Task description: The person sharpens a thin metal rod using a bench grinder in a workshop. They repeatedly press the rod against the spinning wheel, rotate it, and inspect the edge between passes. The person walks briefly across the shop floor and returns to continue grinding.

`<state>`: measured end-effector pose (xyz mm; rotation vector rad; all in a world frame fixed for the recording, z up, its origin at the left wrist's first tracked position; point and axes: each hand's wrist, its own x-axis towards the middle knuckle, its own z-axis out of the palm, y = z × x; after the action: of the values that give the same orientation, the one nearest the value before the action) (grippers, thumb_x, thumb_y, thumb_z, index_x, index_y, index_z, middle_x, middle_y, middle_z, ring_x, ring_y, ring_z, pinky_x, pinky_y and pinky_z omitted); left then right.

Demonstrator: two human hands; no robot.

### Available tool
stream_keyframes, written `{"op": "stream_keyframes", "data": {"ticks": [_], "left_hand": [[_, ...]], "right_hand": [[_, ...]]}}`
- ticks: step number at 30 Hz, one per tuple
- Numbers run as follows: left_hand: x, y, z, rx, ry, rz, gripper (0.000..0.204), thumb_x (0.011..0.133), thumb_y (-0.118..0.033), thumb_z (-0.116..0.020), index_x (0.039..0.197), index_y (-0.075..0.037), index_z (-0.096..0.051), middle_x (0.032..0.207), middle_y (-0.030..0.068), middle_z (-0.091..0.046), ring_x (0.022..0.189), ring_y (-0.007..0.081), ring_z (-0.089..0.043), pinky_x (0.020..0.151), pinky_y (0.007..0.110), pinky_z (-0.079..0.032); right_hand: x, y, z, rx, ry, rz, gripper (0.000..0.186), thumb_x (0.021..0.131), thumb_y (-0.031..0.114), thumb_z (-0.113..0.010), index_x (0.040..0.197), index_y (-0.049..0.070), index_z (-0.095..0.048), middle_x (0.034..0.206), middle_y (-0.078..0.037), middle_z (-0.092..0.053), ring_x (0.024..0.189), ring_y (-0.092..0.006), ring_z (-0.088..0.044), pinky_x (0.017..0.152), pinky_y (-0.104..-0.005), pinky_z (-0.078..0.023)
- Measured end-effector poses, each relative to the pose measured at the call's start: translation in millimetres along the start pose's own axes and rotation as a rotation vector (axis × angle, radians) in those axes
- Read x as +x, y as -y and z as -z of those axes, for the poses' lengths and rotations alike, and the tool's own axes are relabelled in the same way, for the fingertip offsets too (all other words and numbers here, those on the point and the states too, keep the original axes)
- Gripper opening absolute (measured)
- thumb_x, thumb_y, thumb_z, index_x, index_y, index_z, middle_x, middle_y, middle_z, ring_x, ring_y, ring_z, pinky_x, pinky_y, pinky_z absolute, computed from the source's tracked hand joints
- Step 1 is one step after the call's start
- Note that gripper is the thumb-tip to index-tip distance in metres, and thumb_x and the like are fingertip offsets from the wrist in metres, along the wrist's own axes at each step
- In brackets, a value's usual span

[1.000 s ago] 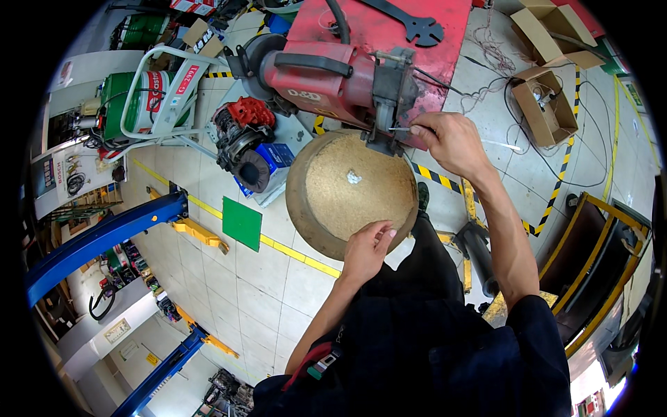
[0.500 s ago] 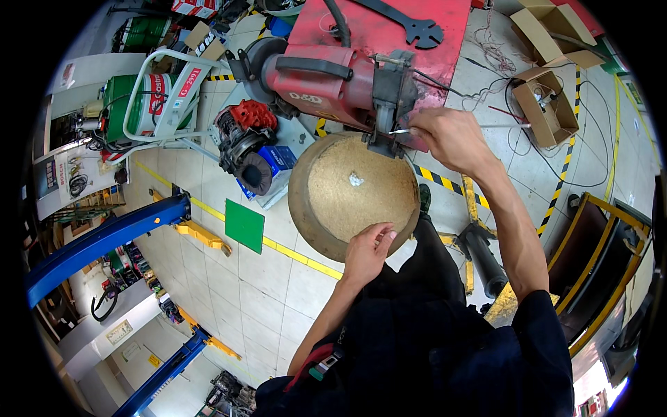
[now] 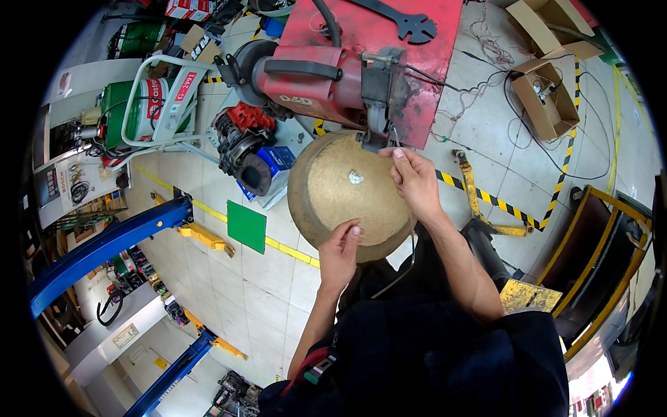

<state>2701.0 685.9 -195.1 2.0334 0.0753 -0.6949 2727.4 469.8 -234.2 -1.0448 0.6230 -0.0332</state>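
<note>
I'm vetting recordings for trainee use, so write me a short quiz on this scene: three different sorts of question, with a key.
1. Which holds the thin grey metal rod?
a) left hand
b) right hand
c) neither hand
2. True or false: the flat green square lies left of the round brown tub with tan contents.
3. Fill in: the boxy red machine has a ____ handle along its top.

Key: 1 b; 2 true; 3 black.

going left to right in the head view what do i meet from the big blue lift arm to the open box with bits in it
Big blue lift arm → flat green square → left hand → right hand, pinching a thin rod → open cardboard box.
</note>
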Motion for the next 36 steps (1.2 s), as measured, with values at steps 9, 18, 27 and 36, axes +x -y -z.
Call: {"op": "stream_keyframes", "data": {"ticks": [9, 18, 27, 36], "left_hand": [[0.8, 0.9, 5.9, 0.011, -0.011, -0.003, 0.03, 0.102, -0.023, -0.061, 0.117, 0.001, -0.068, 0.092, 0.01, -0.072, 0.083, 0.0133, -0.067, 0.077, 0.027, -0.053], [42.1, -14.4, 20.1, -0.107, -0.121, -0.052, 0.028, 0.103, -0.023, -0.059, 0.116, 0.0, -0.069, 0.091, 0.0057, -0.071, 0.077, 0.0092, -0.064, 0.069, 0.024, -0.052], [184.6, -25.3, 9.6, -0.624, -0.236, 0.056, 0.039, 0.103, -0.025, -0.058, 0.132, 0.001, -0.056, 0.113, 0.0113, -0.067, 0.088, 0.0177, -0.067, 0.07, 0.03, -0.057], [59.4, -39.7, -10.1, -0.341, 0.443, 0.038, 0.045, 0.105, -0.035, -0.052, 0.134, -0.001, -0.056, 0.122, 0.0096, -0.066, 0.101, 0.0169, -0.066, 0.086, 0.031, -0.054]], "right_hand": [[1.4, 4.6, -11.1, 0.188, 0.055, -0.134, 0.035, 0.108, 0.029, -0.047, 0.112, -0.001, -0.066, 0.065, 0.005, -0.046, 0.049, -0.0036, -0.035, 0.044, -0.0219, -0.026], [-36.5, 2.3, 7.7, 0.167, 0.055, -0.284, 0.035, 0.107, 0.029, -0.049, 0.112, -0.002, -0.065, 0.063, 0.006, -0.041, 0.048, -0.003, -0.031, 0.042, -0.0218, -0.024], [-56.2, -7.5, 92.7, 0.312, -0.24, -0.204, 0.034, 0.107, 0.028, -0.051, 0.119, -0.002, -0.06, 0.066, 0.006, -0.037, 0.049, -0.0024, -0.026, 0.041, -0.0195, -0.021], [-37.9, 24.7, 87.2, 0.37, -0.493, 0.129, 0.029, 0.107, 0.026, -0.05, 0.115, -0.001, -0.058, 0.07, 0.003, -0.043, 0.055, -0.0055, -0.034, 0.048, -0.0222, -0.03]]}}
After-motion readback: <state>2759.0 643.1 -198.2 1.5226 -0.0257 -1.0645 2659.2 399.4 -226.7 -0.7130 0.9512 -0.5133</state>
